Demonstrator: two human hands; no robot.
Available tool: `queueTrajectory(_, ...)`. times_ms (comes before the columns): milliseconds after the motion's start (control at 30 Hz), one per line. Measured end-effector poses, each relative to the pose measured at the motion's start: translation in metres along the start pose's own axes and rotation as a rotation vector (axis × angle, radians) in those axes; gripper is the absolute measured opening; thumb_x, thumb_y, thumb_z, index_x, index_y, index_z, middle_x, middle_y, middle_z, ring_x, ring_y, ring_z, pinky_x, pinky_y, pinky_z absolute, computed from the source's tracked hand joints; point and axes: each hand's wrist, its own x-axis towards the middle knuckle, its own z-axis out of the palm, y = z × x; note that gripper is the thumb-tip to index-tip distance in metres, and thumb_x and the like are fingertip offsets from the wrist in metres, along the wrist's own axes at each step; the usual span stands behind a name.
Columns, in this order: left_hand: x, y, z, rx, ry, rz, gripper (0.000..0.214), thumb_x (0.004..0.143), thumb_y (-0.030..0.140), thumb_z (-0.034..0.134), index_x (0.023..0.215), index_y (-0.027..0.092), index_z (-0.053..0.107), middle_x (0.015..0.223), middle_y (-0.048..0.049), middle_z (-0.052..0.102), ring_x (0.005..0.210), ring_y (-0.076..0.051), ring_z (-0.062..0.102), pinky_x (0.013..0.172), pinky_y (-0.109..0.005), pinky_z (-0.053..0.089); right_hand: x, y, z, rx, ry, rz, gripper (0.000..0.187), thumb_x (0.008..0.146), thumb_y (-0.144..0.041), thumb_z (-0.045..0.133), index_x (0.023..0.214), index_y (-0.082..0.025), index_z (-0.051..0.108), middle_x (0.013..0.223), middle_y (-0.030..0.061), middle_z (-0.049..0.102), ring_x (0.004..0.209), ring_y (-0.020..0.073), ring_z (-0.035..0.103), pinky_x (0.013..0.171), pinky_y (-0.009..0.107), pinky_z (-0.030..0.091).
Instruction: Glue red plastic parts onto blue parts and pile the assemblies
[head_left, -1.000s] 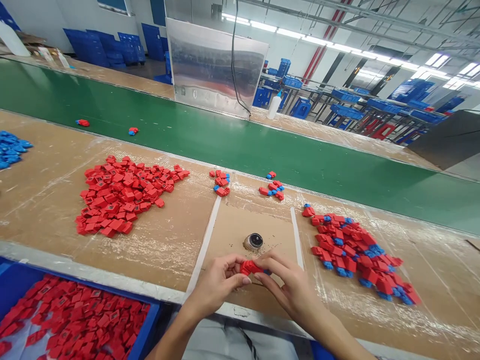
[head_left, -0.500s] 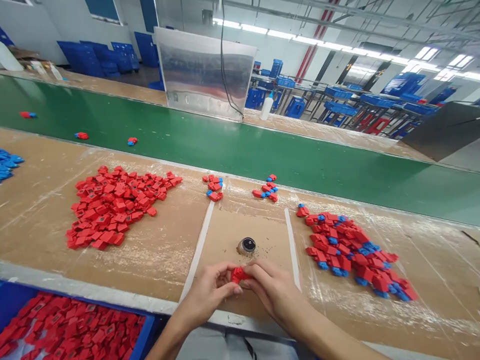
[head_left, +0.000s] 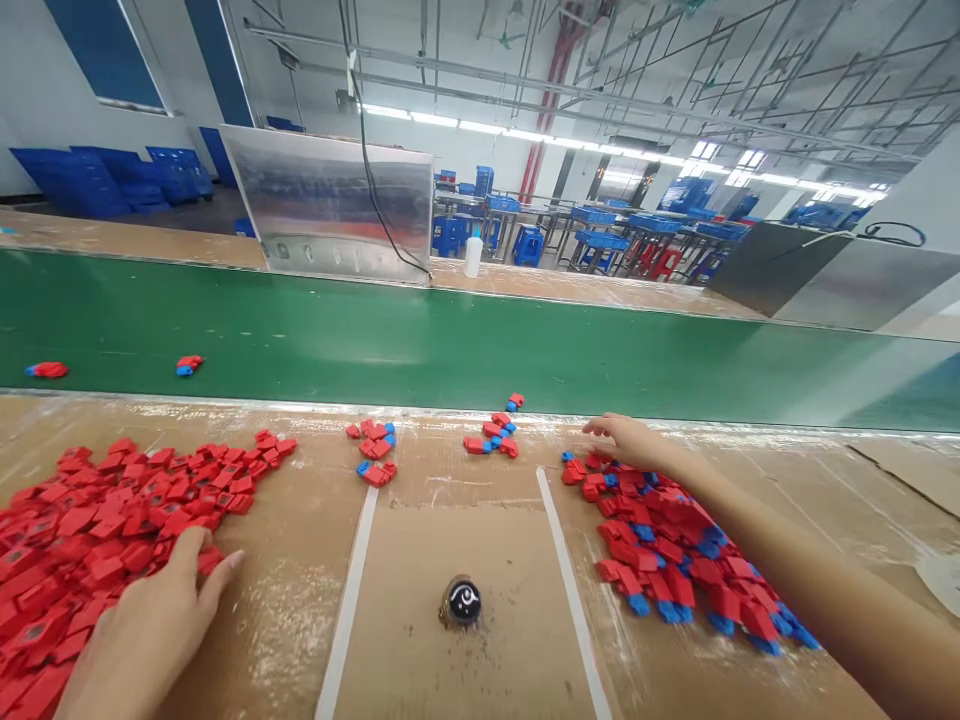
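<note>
My left hand (head_left: 154, 625) is at the near right side of a heap of red plastic pieces (head_left: 112, 520). Its thumb and forefinger are apart, with a red piece (head_left: 210, 560) showing between them; the other fingers are hidden. At the far end of a second heap, made of red pieces with blue parts (head_left: 675, 545), my right hand (head_left: 626, 440) reaches out. Its fingers point left and look loosely stretched, with nothing visible in them. Between the hands, a small round pot with a shiny black top (head_left: 463, 602) stands on a cardboard sheet (head_left: 420, 550).
White tape strips (head_left: 566, 570) flank the cardboard. Two small groups of red-and-blue pieces (head_left: 375, 450) lie near the green conveyor belt (head_left: 337, 340), which carries a few more. A metal panel (head_left: 330, 205) and a white bottle (head_left: 473, 254) stand behind it.
My hands have parted from the red piece they held together above the cardboard. The left went to the red heap, the right to the red-and-blue heap. The view has tilted up and turned right.
</note>
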Motion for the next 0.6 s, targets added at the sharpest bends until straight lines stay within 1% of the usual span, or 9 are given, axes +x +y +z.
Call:
queueTrajectory(67, 0.003, 0.003, 0.009, 0.009, -0.001, 0.011, 0.049, 0.092, 0.057, 0.023, 0.116, 0.022, 0.049, 0.072, -0.0104, 0.068, 0.073, -0.034, 0.066, 0.062, -0.033, 0.040, 0.024, -0.008, 0.008, -0.025, 0.027, -0.008, 0.030, 0.091, -0.028, 0.058, 0.116, -0.016, 0.066, 0.099, 0.0121, 0.068, 0.089, 0.0238, 0.065, 0.078, 0.030, 0.047)
queueTrajectory(133, 0.004, 0.005, 0.015, -0.008, 0.006, 0.036, 0.052, 0.092, 0.056, 0.023, 0.113, 0.020, 0.053, 0.075, -0.0141, 0.069, 0.072, -0.036, 0.066, 0.064, -0.038, 0.042, 0.050, -0.022, 0.019, -0.035, 0.042, -0.026, 0.038, 0.098, -0.033, 0.049, 0.131, -0.019, 0.057, 0.101, 0.0117, 0.066, 0.093, 0.0234, 0.063, 0.080, 0.029, 0.046)
queueTrajectory(167, 0.004, 0.004, 0.017, -0.033, 0.014, 0.041, 0.051, 0.092, 0.055, 0.025, 0.111, 0.019, 0.056, 0.076, -0.0155, 0.069, 0.074, -0.037, 0.066, 0.065, -0.039, 0.043, 0.063, -0.030, 0.024, -0.034, 0.041, -0.038, 0.039, 0.099, -0.035, 0.046, 0.135, -0.022, 0.054, 0.101, 0.0104, 0.066, 0.095, 0.0225, 0.062, 0.081, 0.028, 0.045)
queueTrajectory(233, -0.001, 0.001, 0.018, -0.163, 0.032, 0.032, 0.046, 0.089, 0.054, 0.035, 0.106, 0.019, 0.060, 0.079, -0.0150, 0.070, 0.078, -0.037, 0.067, 0.068, -0.040, 0.045, 0.085, -0.044, 0.037, -0.033, 0.034, -0.045, 0.037, 0.101, -0.039, 0.042, 0.134, -0.025, 0.054, 0.102, 0.0092, 0.065, 0.094, 0.0212, 0.062, 0.081, 0.027, 0.044)
queueTrajectory(300, -0.011, -0.003, 0.018, -0.476, 0.008, 0.057, 0.042, 0.083, 0.055, 0.049, 0.101, 0.020, 0.064, 0.081, -0.0113, 0.072, 0.082, -0.034, 0.067, 0.070, -0.038, 0.048, 0.098, -0.053, 0.048, -0.040, 0.039, -0.015, 0.035, 0.101, -0.041, 0.041, 0.124, -0.022, 0.061, 0.102, 0.0108, 0.064, 0.091, 0.0215, 0.063, 0.080, 0.028, 0.044)
queueTrajectory(400, -0.032, -0.004, 0.017, -1.048, -0.131, 0.094, 0.044, 0.077, 0.055, 0.064, 0.103, 0.020, 0.067, 0.086, -0.0070, 0.074, 0.081, -0.025, 0.066, 0.072, -0.030, 0.050, 0.103, -0.056, 0.055, -0.053, 0.067, 0.063, 0.029, 0.098, -0.039, 0.048, 0.106, -0.016, 0.064, 0.097, 0.0138, 0.063, 0.086, 0.0244, 0.063, 0.076, 0.032, 0.044)
queueTrajectory(500, -0.055, 0.004, 0.015, -1.455, -0.251, 0.011, 0.044, 0.073, 0.047, 0.075, 0.106, 0.018, 0.068, 0.092, -0.0069, 0.075, 0.074, -0.016, 0.062, 0.069, -0.024, 0.050, 0.092, -0.051, 0.049, -0.041, 0.111, 0.121, 0.014, 0.091, -0.025, 0.057, 0.098, -0.015, 0.061, 0.093, 0.0146, 0.064, 0.087, 0.0269, 0.063, 0.075, 0.033, 0.044)
queueTrajectory(533, -0.062, 0.009, 0.015, -1.566, -0.282, -0.028, 0.043, 0.071, 0.042, 0.079, 0.105, 0.018, 0.068, 0.094, -0.0070, 0.075, 0.072, -0.014, 0.061, 0.070, -0.023, 0.050, 0.086, -0.049, 0.045, -0.028, 0.132, 0.135, 0.012, 0.089, -0.021, 0.056, 0.098, -0.015, 0.060, 0.094, 0.0150, 0.064, 0.088, 0.0274, 0.063, 0.075, 0.034, 0.044)
queueTrajectory(600, -0.075, 0.017, 0.016, -1.735, -0.351, -0.079, 0.043, 0.066, 0.031, 0.084, 0.104, 0.018, 0.069, 0.095, -0.0065, 0.074, 0.074, -0.012, 0.062, 0.074, -0.023, 0.052, 0.070, -0.048, 0.035, 0.014, 0.180, 0.154, 0.016, 0.088, -0.017, 0.052, 0.104, -0.014, 0.057, 0.095, 0.0161, 0.065, 0.089, 0.0283, 0.063, 0.075, 0.035, 0.045)
